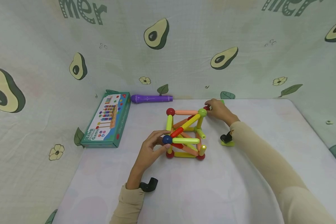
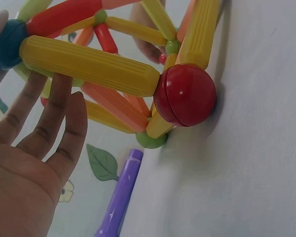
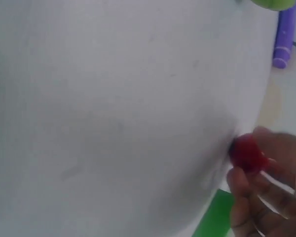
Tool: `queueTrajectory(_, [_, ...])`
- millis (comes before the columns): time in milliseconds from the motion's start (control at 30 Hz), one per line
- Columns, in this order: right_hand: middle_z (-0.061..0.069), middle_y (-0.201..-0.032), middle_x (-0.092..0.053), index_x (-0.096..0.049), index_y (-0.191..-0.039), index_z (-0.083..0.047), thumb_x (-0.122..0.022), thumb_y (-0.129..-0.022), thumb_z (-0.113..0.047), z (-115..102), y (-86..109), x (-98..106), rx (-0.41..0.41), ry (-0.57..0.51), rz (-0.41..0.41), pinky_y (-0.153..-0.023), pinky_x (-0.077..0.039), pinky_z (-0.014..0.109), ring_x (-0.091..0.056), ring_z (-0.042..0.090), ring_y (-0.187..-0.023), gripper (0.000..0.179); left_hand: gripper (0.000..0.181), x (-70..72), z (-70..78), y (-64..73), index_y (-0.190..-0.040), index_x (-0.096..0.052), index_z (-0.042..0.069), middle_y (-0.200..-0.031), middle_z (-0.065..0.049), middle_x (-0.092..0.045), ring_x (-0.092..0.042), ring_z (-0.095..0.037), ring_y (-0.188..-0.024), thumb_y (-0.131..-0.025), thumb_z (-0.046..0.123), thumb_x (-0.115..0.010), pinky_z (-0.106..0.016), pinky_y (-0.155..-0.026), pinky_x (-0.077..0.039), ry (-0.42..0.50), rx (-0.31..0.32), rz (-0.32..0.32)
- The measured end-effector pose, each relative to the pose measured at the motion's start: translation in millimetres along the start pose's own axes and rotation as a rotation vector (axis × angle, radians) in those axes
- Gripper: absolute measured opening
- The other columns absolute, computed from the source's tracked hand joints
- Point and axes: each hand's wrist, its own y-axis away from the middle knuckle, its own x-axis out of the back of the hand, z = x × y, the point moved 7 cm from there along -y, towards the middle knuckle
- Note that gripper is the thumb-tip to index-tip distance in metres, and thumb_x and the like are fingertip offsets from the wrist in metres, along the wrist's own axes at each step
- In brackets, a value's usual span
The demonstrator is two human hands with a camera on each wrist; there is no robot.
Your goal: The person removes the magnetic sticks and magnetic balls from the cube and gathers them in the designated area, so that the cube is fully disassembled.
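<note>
A frame of magnetic sticks and balls [image 1: 186,155] stands on the table in the head view, with yellow, red, orange and lime sticks. My left hand [image 1: 147,152] holds the blue ball [image 1: 167,139] at its near left corner, thumb and fingers on either side. In the left wrist view, a yellow stick [image 2: 91,66] joins that blue ball to a lower red ball [image 2: 185,95]. Beyond the frame's far right corner, my right hand [image 1: 219,110] pinches a separate red ball [image 3: 247,153] between thumb and fingertips. A lime ball [image 1: 202,112] tops that corner.
A toy box [image 1: 105,121] lies at the back left. Beside it, a purple toy microphone [image 1: 151,99] lies along the back edge. A green piece [image 3: 214,217] is near my right hand. A yellow-green piece [image 1: 227,143] lies partly under the right wrist's black camera.
</note>
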Motion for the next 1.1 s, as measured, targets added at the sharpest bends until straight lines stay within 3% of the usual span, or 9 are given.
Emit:
queueTrajectory(133, [0.025, -0.125, -0.055, -0.053, -0.136, 0.006, -0.071, -0.094, -0.016, -5.6, 12.7, 11.5, -0.009, -0.004, 0.009, -0.097, -0.047, 0.053, -0.054, 0.038, -0.112, 0.051, 0.044, 1.4, 7.3, 0.1, -0.136, -0.059, 0.006, -0.128, -0.005, -0.057, -0.063, -0.025, -0.099, -0.094, 0.004, -0.07, -0.046, -0.094, -0.053, -0.011, -0.024, 0.004])
queueTrajectory(367, [0.011, -0.096, -0.068, -0.073, -0.103, -0.002, -0.07, -0.094, -0.012, -32.6, 63.7, 24.1, 0.095, -0.057, 0.031, -0.07, -0.054, 0.04, -0.061, 0.027, -0.085, 0.014, 0.043, 3.7, 13.0, -4.5, -0.135, -0.059, 0.004, -0.128, -0.007, -0.056, -0.063, -0.031, -0.099, -0.094, 0.003, -0.069, -0.051, -0.095, -0.052, -0.013, -0.039, -0.003])
queueTrajectory(533, [0.005, -0.096, -0.069, -0.073, -0.105, -0.004, -0.072, -0.093, -0.012, -44.0, 99.9, 14.7, 0.15, -0.114, 0.034, -0.069, -0.054, 0.035, -0.061, 0.021, -0.083, 0.015, 0.044, 3.6, 8.2, -5.5, -0.137, -0.058, 0.006, -0.13, -0.007, -0.056, -0.062, -0.033, -0.101, -0.094, 0.004, -0.069, -0.051, -0.096, -0.051, 0.002, -0.03, -0.011])
queueTrajectory(767, [0.009, -0.115, -0.065, -0.067, -0.122, -0.005, -0.077, -0.087, -0.005, -69.1, 127.6, -2.2, 0.4, -0.192, 0.079, -0.071, -0.058, 0.036, -0.064, 0.018, -0.087, 0.037, 0.045, 3.3, 6.5, -2.7, -0.138, -0.057, 0.006, -0.131, -0.008, -0.055, -0.062, -0.033, -0.1, -0.095, 0.005, -0.069, -0.052, -0.096, -0.051, 0.003, -0.022, -0.003])
queueTrajectory(1100, [0.006, -0.116, -0.067, -0.071, -0.116, 0.0, -0.082, -0.077, 0.006, -85.5, 141.7, -10.7, 0.66, -0.139, 0.236, -0.08, -0.058, 0.032, -0.066, 0.02, -0.1, 0.04, 0.044, 0.2, 8.3, 0.4, -0.137, -0.057, 0.005, -0.132, -0.007, -0.055, -0.062, -0.033, -0.101, -0.095, 0.006, -0.069, -0.052, -0.096, -0.051, 0.005, -0.017, -0.002])
